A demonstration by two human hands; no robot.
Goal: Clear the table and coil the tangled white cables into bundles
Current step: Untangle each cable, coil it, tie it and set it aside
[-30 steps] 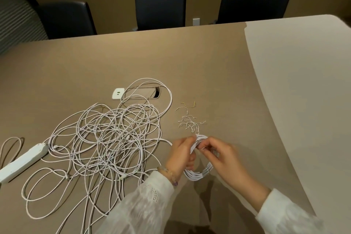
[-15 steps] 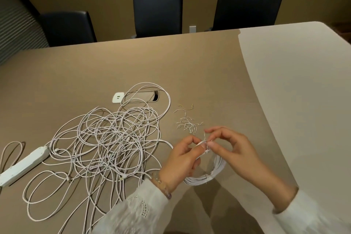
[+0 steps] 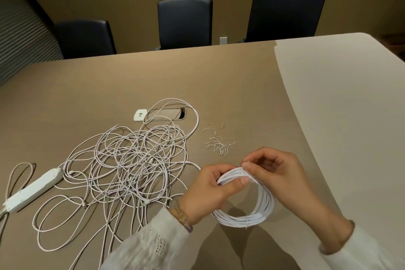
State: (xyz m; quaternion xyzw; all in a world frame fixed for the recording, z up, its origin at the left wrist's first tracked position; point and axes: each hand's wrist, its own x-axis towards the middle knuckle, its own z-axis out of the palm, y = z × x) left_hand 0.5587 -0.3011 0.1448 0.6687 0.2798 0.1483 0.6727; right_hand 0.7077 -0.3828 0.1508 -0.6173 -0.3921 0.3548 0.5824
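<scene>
A neat coil of white cable (image 3: 264,206) is held above the brown table (image 3: 219,85) near its front edge. My left hand (image 3: 210,188) grips the coil's upper left part, thumb across the strands. My right hand (image 3: 276,173) pinches the top of the coil with fingertips, other fingers curled. A thin tie shows on the coil's lower side. A large tangle of white cables (image 3: 131,164) lies spread on the table to the left of my hands.
Several small wire twist ties (image 3: 217,141) lie just beyond my hands. A white power strip (image 3: 32,188) sits at the far left, a small white socket plate (image 3: 139,114) and a cable slot behind the tangle. Three dark chairs (image 3: 185,22) stand along the far side.
The coil has been turned more flat and open toward me, and both hands have shifted their hold along its top. The view has moved closer over the hands.
</scene>
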